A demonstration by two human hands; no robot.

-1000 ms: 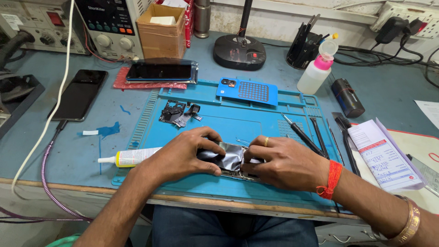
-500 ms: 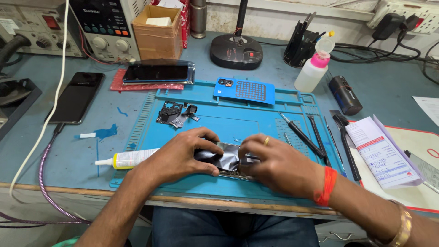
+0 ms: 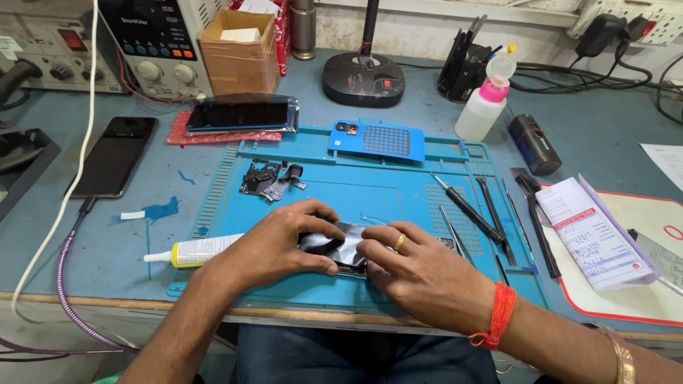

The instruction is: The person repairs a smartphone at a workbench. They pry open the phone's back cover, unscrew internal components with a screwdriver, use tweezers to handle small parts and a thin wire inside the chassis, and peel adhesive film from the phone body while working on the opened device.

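Both hands meet at the near edge of a blue work mat (image 3: 370,195) laid on the bench (image 3: 142,242). The left hand (image 3: 274,242) curls over a small dark phone assembly (image 3: 341,249), its fingers bent and pressing on the part's left side; the right hand (image 3: 420,274), with a ring on one finger and a red thread at the wrist, lies over the part's right side with fingers closed down on it. The assembly rests flat on the mat between the two hands, only its glossy dark middle showing. Just left of the left hand lies a glue tube (image 3: 199,250), its nozzle pointing left across the mat's edge. Farther up the mat sit a cluster of small dark parts (image 3: 269,178) and a blue perforated phone-shaped plate (image 3: 377,140). To the right of the hands lie a screwdriver (image 3: 466,210) and other slim tools (image 3: 498,213), side by side. Beyond the mat, a phone (image 3: 242,114) rests on a red pad, another dark phone (image 3: 114,156) lies at the left with a cable attached, and a pink-capped bottle (image 3: 486,103) stands near the right rear. Paper slips (image 3: 594,235) lie at the right.
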